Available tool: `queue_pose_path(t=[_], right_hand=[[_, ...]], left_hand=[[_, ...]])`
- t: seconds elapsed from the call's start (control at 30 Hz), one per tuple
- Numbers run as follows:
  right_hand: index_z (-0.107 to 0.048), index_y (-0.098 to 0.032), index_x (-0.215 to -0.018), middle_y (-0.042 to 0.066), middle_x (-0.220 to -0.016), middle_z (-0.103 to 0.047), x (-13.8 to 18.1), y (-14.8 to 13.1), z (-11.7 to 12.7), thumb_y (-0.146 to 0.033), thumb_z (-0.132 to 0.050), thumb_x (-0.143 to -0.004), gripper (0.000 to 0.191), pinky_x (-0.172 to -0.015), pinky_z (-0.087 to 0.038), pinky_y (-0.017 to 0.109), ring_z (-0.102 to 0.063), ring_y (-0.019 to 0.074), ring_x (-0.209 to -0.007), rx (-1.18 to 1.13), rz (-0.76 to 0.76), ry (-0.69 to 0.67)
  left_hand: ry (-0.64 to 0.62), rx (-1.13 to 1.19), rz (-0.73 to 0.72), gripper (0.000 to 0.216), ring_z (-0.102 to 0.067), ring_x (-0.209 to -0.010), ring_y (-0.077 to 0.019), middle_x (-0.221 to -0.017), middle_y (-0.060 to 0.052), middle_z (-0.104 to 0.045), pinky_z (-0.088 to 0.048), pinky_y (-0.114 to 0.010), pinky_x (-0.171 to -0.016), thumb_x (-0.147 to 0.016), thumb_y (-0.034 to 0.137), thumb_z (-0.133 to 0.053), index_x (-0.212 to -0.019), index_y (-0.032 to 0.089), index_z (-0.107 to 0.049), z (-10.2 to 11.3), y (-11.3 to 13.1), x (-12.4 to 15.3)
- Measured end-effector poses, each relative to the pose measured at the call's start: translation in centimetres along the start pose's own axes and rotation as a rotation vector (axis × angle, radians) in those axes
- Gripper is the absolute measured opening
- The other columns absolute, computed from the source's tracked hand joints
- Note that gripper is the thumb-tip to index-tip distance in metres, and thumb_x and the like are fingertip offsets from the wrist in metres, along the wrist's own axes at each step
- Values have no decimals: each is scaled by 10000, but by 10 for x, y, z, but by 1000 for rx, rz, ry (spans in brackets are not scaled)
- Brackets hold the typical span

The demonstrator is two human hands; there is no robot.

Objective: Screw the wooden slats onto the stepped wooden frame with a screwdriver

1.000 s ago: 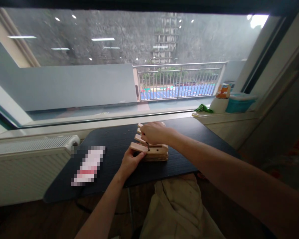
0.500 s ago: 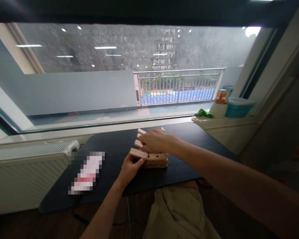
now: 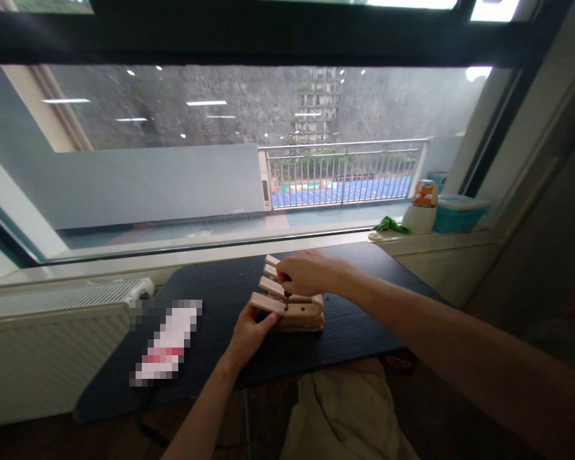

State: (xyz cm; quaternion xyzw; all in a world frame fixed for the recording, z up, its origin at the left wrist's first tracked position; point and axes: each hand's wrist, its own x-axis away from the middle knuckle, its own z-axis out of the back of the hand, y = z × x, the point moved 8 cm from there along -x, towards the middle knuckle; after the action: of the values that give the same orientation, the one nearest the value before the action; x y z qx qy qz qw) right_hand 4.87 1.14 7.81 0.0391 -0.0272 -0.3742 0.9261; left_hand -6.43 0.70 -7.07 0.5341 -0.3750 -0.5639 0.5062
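Observation:
A pale wooden piece point(image 3: 309, 311) with holes in its top face lies on the black table, and several angled wooden slats extend from its left side. My left hand point(image 3: 249, 331) is closed on its near left end, with the thumb along the front edge. My right hand point(image 3: 309, 271) is bent over the wood, its fingers pinched around the top of a thin dark metal rod point(image 3: 287, 300). The rod stands upright with its lower end at the left hole. Its upper part is hidden in the fingers, so its kind cannot be told.
A blurred pink-and-white item point(image 3: 170, 338) lies on the left of the black table point(image 3: 206, 358). A white radiator point(image 3: 62, 345) stands beside it. On the sill at the right are a green cloth point(image 3: 390, 225), a white bottle point(image 3: 419, 214) and a teal box point(image 3: 460, 214).
My right hand has shifted slightly, and the metal rod between fingers and hole now shows. The left hand keeps its hold on the wood. The whole view has tilted up a little.

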Motion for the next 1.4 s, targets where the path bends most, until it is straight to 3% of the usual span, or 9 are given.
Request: queue_pose_path(t=[0.13, 0.4, 0.6, 0.83, 0.97, 1.1, 1.27, 1.4], right_hand=[[-694, -217, -981, 79, -983, -718, -1, -2, -6, -237, -508, -828, 241, -734, -448, 292, -644, 213, -914, -11, 61, 18], [-669, -100, -1055, 199, -969, -703, -7, 1, -11, -329, -374, -912, 399, -731, -485, 359, -651, 283, -949, 14, -109, 52], [-703, -189, -1005, 115, -1005, -716, -4, -8, 6, -311, -531, -824, 278, -728, -482, 329, -654, 249, -925, 27, -34, -35], [-714, -149, -960, 132, -968, -718, -6, -11, -6, -213, -470, -870, 268, -763, -458, 309, -644, 238, -950, 30, 66, -29], [-695, -143, -1025, 156, -1005, -707, -11, -1, -16, -276, -419, -904, 329, -780, -463, 354, -639, 269, -970, 20, 9, -22], [-690, -117, -1040, 186, -1035, -695, -9, 7, -11, -334, -372, -919, 403, -754, -477, 380, -640, 292, -965, 22, -77, -55], [-685, -189, -1070, 106, -1007, -716, 3, 2, 7, -346, -567, -785, 346, -665, -472, 303, -654, 245, -872, -6, -40, -107], [-722, -224, -950, 54, -971, -726, 7, -8, 11, -248, -519, -807, 249, -694, -441, 263, -646, 192, -862, -31, 63, -73]], left_hand=[[13, 1, 13, 456, -649, -1023, -275, -1045, -87, -722, -458, -398, -956, -641, 380, -738, -1019, 149, -631, 1, -2, 0], [19, 6, 12, 430, -651, -1016, -278, -1025, -84, -727, -457, -399, -959, -625, 382, -742, -976, 152, -649, -1, 2, 1], [12, 17, -14, 449, -651, -1024, -273, -1043, -83, -724, -469, -397, -947, -646, 374, -734, -1024, 155, -632, 0, 1, 1], [17, -2, 7, 438, -645, -1030, -274, -1045, -90, -721, -450, -397, -967, -644, 373, -735, -1010, 149, -643, 0, 1, 1], [13, -7, 12, 444, -644, -1026, -268, -1045, -84, -721, -452, -388, -961, -638, 379, -736, -1011, 153, -650, -1, 2, 2], [11, -9, -5, 419, -646, -1018, -273, -1024, -85, -728, -452, -393, -957, -638, 395, -741, -971, 152, -663, 0, 3, 1], [8, -7, -40, 404, -647, -1019, -278, -1022, -90, -730, -443, -401, -965, -659, 398, -735, -974, 152, -672, 1, 1, 0], [10, -11, -35, 404, -645, -1022, -282, -1012, -90, -732, -440, -403, -970, -659, 400, -736, -969, 150, -671, 1, -1, 0]])
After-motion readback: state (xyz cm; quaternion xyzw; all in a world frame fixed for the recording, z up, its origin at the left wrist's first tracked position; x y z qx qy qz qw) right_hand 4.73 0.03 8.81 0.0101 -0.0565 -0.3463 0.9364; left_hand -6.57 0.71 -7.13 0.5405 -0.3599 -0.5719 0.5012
